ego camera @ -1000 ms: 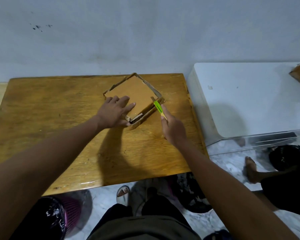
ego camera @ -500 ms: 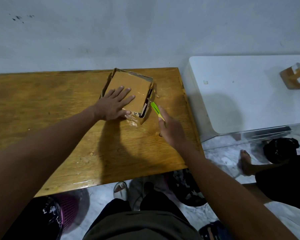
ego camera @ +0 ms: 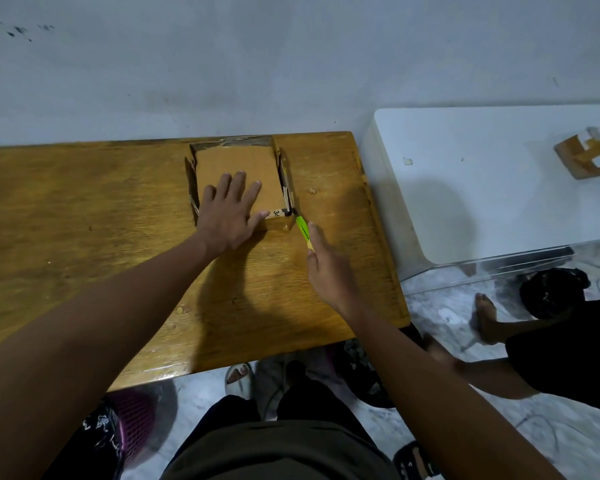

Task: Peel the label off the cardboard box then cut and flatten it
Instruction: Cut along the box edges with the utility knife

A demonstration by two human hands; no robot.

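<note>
Cardboard box (ego camera: 238, 168) pinned under flat left hand (ego camera: 230, 211) — right hand (ego camera: 329, 271) grip closed round green cutter (ego camera: 302, 231).

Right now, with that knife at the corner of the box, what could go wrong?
1. The left hand lies flat on the box, its thumb close to the knife tip at the near right corner; a slip could probably nick it.
2. The right hand holds the knife low against the table, so a deep cut might score the wood.
3. The box sits by the table's far edge and may slide under a push.
</note>
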